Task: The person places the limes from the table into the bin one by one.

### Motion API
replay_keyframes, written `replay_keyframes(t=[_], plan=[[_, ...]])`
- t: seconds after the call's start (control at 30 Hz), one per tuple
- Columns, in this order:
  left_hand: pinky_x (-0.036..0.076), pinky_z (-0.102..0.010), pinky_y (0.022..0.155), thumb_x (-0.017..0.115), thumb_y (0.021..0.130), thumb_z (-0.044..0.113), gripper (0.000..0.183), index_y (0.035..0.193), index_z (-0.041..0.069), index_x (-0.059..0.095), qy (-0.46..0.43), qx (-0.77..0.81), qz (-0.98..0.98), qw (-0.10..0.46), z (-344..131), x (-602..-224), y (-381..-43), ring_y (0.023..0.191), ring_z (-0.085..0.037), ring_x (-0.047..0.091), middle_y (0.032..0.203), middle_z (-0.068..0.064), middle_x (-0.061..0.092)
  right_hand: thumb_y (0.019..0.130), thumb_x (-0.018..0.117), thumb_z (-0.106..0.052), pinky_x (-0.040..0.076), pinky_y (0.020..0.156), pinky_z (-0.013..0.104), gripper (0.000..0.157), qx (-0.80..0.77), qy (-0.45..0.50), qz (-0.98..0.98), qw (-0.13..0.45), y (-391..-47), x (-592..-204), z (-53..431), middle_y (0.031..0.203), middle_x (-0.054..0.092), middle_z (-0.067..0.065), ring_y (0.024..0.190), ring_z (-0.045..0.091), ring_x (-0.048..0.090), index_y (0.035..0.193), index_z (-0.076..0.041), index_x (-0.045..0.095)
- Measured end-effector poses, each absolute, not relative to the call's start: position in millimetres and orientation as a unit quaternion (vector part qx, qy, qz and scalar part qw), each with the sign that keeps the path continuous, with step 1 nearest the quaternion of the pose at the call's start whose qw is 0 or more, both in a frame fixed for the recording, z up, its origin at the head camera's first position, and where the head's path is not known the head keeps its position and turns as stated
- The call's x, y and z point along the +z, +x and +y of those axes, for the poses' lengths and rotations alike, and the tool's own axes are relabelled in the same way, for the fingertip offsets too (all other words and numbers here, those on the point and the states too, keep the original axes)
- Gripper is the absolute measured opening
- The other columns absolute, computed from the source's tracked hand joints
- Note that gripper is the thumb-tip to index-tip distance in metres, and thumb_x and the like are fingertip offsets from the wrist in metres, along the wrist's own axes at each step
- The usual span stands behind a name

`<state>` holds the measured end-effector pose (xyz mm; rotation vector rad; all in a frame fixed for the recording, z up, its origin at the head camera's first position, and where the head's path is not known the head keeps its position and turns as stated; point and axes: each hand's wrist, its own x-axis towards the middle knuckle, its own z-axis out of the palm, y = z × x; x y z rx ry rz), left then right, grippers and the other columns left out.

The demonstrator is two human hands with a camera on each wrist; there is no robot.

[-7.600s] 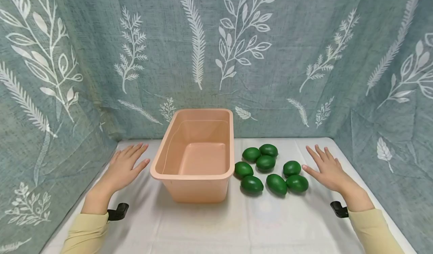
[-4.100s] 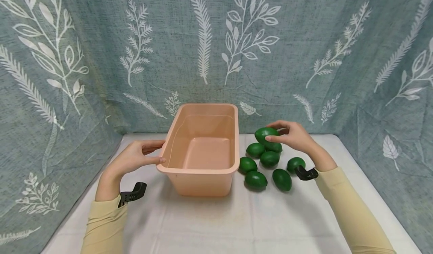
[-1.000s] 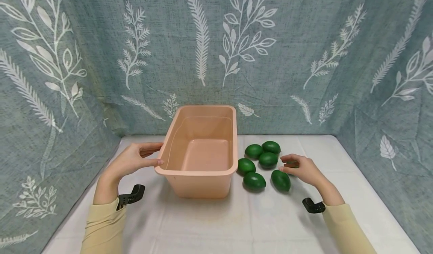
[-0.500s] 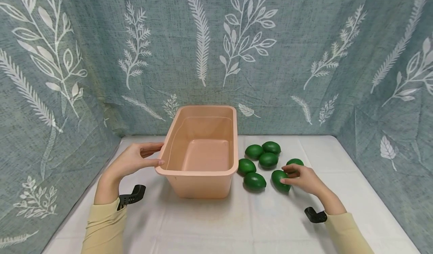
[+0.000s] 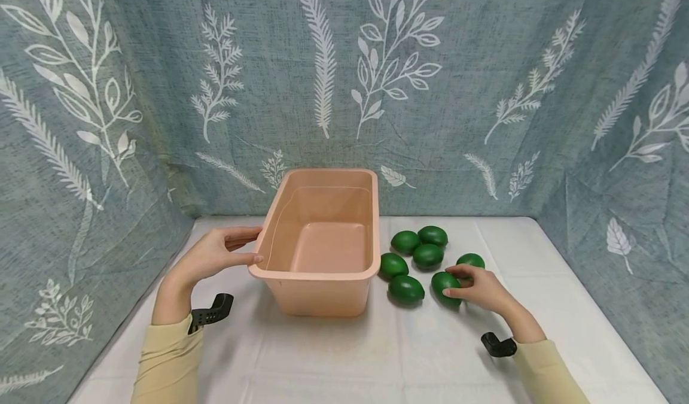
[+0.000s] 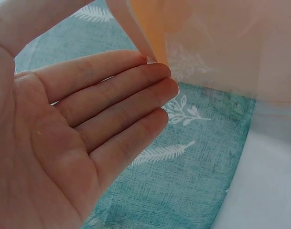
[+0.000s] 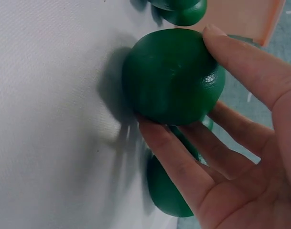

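Note:
A peach plastic bin [image 5: 314,276] stands left of the middle of the white table. My left hand [image 5: 212,254] holds its near left rim, thumb on top and fingers against the outside; the left wrist view shows those fingers nearly straight. Several dark green limes lie to the right of the bin. My right hand [image 5: 482,288] pinches the front right lime [image 7: 171,76] between thumb and fingers, close to the tabletop. Another lime [image 5: 470,260] lies just behind this hand. The visible part of the bin's floor is bare; its near inside is hidden by the front wall.
Three limes sit grouped at the back, among them one lime [image 5: 428,256] in front. Two more, including a lime [image 5: 406,289], lie close to the bin's right side. A patterned green-blue curtain [image 5: 457,122] encloses the table [image 5: 323,362] at the back and sides.
My right hand has come forward from the right-hand lime and taken hold of the front one. The lime lifted about four seconds ago is out of sight. The left hand stays on the rim.

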<state>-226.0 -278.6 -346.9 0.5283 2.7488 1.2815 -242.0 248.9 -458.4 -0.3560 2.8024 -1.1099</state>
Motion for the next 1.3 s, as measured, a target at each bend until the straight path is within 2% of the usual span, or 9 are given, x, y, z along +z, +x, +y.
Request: replay_keyframes(t=[0.33,0.73,0.93,1.3], plan=[[0.046,-0.048,0.102,0.074,0.083,0.033,0.063,0.136,0.007,0.053,0.176,0.42,0.89,0.029,-277.2,-346.1,-225.9,0.13,-0.035,0.046,0.137,-0.012,0.053,0.077,0.077,-0.041,0.057,0.077,0.035,0.059,-0.376,-0.11,0.919,0.048,-242.8,-449.0,242.2,0.119,0.063,0.016,0.095,0.025,0.066,0.124,-0.009,0.062],[0.045,-0.048,0.102,0.074,0.082,0.035,0.064,0.136,0.008,0.052,0.175,0.417,0.892,0.032,-278.9,-346.9,-226.3,0.131,-0.035,0.045,0.138,-0.012,0.053,0.08,0.074,-0.045,0.057,0.077,0.034,0.063,-0.385,-0.141,0.91,0.054,-262.7,-398.8,231.2,0.126,0.06,0.016,0.103,0.03,0.065,0.13,-0.013,0.058],[0.045,-0.048,0.103,0.075,0.082,0.035,0.065,0.136,0.007,0.052,0.171,0.412,0.894,0.03,-278.6,-346.2,-226.8,0.13,-0.035,0.046,0.137,-0.012,0.053,0.08,0.074,-0.045,0.056,0.085,0.035,0.06,-0.375,-0.169,0.91,0.045,-274.5,-375.4,216.7,0.126,0.06,0.014,0.107,0.031,0.062,0.129,-0.014,0.059],[0.045,-0.047,0.103,0.074,0.082,0.034,0.064,0.136,0.008,0.052,0.17,0.415,0.893,0.033,-278.0,-345.9,-225.1,0.131,-0.034,0.046,0.138,-0.012,0.053,0.08,0.074,-0.043,0.057,0.085,0.041,0.06,-0.343,-0.205,0.915,0.056,-299.3,-338.5,190.2,0.129,0.059,0.014,0.108,0.033,0.063,0.13,-0.013,0.058]])
